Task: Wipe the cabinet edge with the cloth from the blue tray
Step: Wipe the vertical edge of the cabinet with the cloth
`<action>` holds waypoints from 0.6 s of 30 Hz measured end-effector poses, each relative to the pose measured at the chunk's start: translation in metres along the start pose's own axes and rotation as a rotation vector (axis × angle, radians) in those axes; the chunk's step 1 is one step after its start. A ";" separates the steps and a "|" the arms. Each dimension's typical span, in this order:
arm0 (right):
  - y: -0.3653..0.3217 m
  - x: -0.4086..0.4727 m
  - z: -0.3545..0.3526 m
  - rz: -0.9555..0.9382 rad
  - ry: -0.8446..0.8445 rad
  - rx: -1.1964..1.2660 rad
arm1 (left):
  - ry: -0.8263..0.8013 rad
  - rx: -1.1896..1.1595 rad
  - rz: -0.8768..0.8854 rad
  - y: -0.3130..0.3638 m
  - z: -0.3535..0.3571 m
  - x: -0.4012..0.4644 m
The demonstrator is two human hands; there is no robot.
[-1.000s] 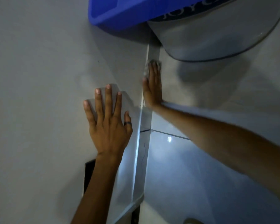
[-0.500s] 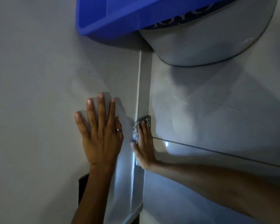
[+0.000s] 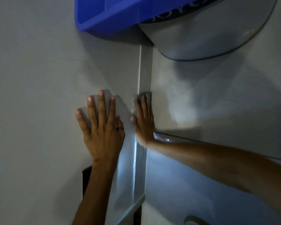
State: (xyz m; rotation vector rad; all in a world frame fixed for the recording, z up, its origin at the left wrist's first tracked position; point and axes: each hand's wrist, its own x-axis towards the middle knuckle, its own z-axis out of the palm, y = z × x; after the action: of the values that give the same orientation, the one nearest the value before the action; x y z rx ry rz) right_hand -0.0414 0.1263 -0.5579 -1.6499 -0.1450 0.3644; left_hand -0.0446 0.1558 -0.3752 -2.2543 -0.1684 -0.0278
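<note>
The pale cabinet edge (image 3: pixel 145 70) runs as a narrow vertical strip down the middle of the view. My right hand (image 3: pixel 143 120) lies flat on this strip and presses a small greyish cloth (image 3: pixel 145 96) against it; only the cloth's top and left fringe show past my fingertips. My left hand (image 3: pixel 101 127) rests flat with spread fingers on the cabinet's side panel (image 3: pixel 39 95), just left of the edge, holding nothing; a dark ring sits on one finger. The blue tray (image 3: pixel 110 15) stands at the top, above the edge.
A large pale rounded lid or appliance with a glass rim (image 3: pixel 217 38) sits beside the tray at top right. Right of the edge are glossy tiles with a dark grout line (image 3: pixel 185 138). A dark gap (image 3: pixel 86 181) opens at the panel's lower end.
My right hand slid the cloth down the edge from near the tray, and has now come a little way back up. My left hand stayed flat on the panel.
</note>
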 end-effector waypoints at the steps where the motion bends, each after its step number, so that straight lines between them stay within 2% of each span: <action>1: 0.004 -0.039 0.010 0.000 -0.057 0.010 | 0.004 0.013 0.006 0.000 0.000 0.000; 3: 0.013 -0.093 0.023 0.006 -0.152 0.027 | 0.000 0.038 0.015 -0.001 0.001 0.001; 5: 0.019 -0.093 0.023 0.029 -0.167 0.015 | -0.014 0.034 0.019 -0.002 0.001 0.000; 9: 0.008 -0.002 0.002 -0.014 -0.020 0.010 | -0.020 -0.032 0.014 -0.005 -0.001 -0.010; 13: -0.005 0.074 -0.018 0.019 0.113 0.074 | -0.099 -0.072 -0.007 -0.015 -0.015 -0.043; 18: -0.002 0.063 -0.005 0.019 0.195 0.059 | -0.118 -0.104 -0.059 -0.032 -0.037 -0.095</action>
State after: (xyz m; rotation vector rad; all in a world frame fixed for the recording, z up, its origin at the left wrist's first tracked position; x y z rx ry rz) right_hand 0.0196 0.1406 -0.5652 -1.6195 0.0276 0.2183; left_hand -0.1418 0.1369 -0.3342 -2.3558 -0.3027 0.0670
